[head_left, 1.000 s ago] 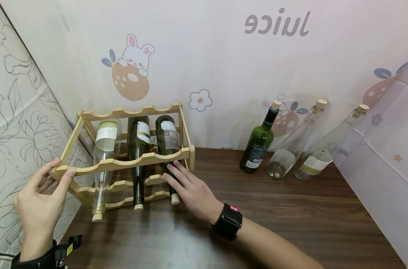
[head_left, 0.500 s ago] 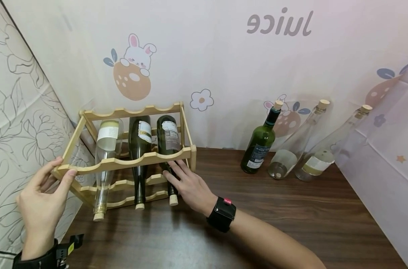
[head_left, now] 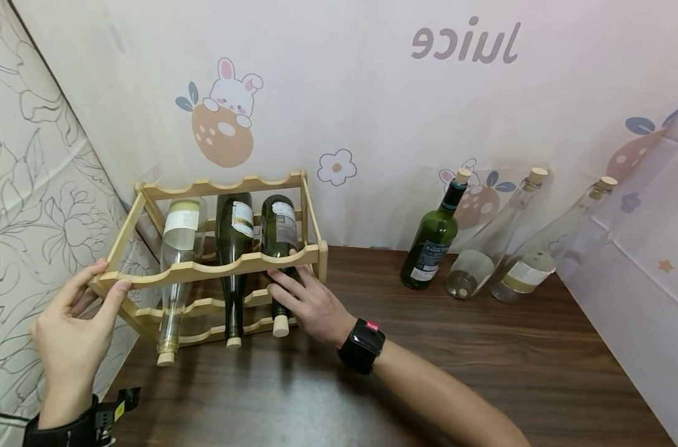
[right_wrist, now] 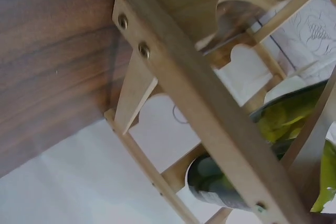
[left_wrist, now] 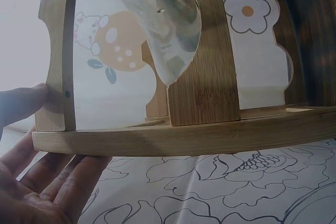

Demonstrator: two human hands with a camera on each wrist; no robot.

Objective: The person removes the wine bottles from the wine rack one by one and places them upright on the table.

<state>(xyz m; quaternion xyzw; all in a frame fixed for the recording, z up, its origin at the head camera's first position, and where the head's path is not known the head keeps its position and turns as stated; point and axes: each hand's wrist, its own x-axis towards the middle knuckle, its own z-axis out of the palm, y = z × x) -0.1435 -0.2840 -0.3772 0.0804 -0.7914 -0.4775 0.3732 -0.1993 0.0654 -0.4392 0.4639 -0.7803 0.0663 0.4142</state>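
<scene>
A light wooden wine rack (head_left: 216,269) holds three corked bottles, necks toward me. They are a clear bottle (head_left: 182,239), a dark green bottle (head_left: 234,239) and a green wine bottle (head_left: 272,233) at the right. My left hand (head_left: 73,329) grips the rack's front left corner; in the left wrist view the thumb and fingers of the left hand (left_wrist: 58,182) lie either side of the wood. My right hand (head_left: 319,310) holds the right bottle's neck below the front rail, thumb hidden. The right wrist view shows the rack's end post (right_wrist: 194,93) and green glass, but no hand.
To the right stand a green corked bottle (head_left: 429,245) and two clear corked bottles, one nearer (head_left: 473,267) and one farther right (head_left: 526,273), on the dark wood table (head_left: 456,360). Printed cloth walls (head_left: 361,93) close in the back and sides.
My right hand has moved slightly left, its fingers now round the bottle's neck. That bottle's corked end has swung left and up a little. My left hand stays on the rack corner.
</scene>
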